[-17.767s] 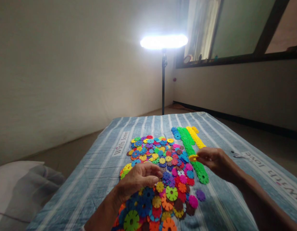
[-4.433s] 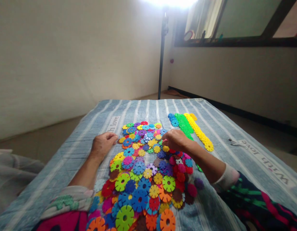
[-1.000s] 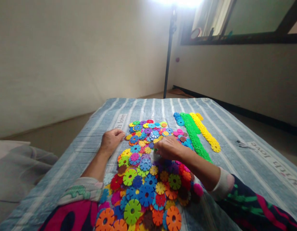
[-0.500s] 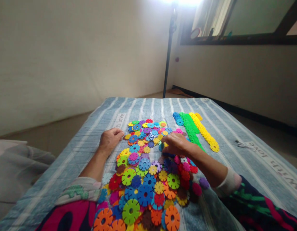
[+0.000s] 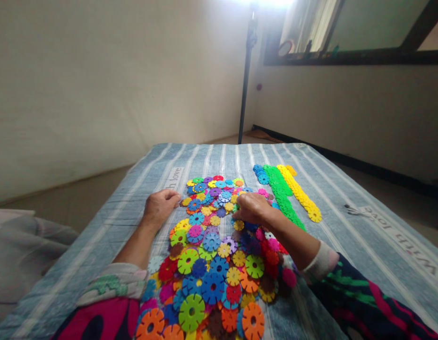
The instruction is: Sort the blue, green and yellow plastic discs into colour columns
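Note:
Many colourful notched plastic discs point(image 5: 211, 242) lie in a loose, overlapping pile down the middle of the cloth. My left hand point(image 5: 160, 206) rests at the pile's far left edge, thumb and fingers pinched together beside a brown and a yellow disc; whatever sits in the pinch is too small to make out. Over the far right part of the pile is my right hand point(image 5: 253, 208), its fingers curled down among the discs. The back of that hand hides its fingertips and anything between them.
Sorted rows of overlapping discs lie at the far right: a short blue row point(image 5: 262, 175), a green row point(image 5: 283, 196) and a yellow row point(image 5: 304, 194). Striped cloth point(image 5: 108, 226) covers the table. A lamp stand point(image 5: 244, 89) rises behind its far edge.
My right hand has shifted slightly left and toward me over the pile, and a yellow disc now shows below it. My left hand has stayed nearly still. The view has drifted slightly.

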Available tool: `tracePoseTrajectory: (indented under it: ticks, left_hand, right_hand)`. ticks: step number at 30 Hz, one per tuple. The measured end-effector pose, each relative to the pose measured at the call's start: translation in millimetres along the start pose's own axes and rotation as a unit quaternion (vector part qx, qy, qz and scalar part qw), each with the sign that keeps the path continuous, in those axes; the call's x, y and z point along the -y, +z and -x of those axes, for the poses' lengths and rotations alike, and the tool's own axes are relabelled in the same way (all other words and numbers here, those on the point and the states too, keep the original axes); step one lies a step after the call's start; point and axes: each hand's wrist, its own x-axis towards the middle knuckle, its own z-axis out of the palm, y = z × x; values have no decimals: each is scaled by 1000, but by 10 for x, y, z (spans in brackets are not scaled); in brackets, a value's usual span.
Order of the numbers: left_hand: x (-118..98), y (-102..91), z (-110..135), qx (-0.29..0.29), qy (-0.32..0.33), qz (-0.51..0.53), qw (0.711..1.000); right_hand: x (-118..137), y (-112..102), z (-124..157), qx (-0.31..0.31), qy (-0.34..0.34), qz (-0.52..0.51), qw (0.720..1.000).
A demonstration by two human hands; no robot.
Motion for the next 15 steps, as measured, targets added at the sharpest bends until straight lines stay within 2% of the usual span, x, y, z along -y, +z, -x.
tracePoseTrajectory:
  ticks: [5, 13, 15]
  left_hand:
    - [13, 8, -5, -1, 2, -3, 1000]
    - [68, 16, -42, 3, 2, -10, 1000]
    - [75, 13, -45, 4, 2, -14, 1000]
  right_hand:
    - [-24, -1, -17, -6, 11, 6, 1000]
    - [-144, -82, 55, -34, -46, -41, 998]
    - [-181, -97, 59, -45, -59, -84, 994]
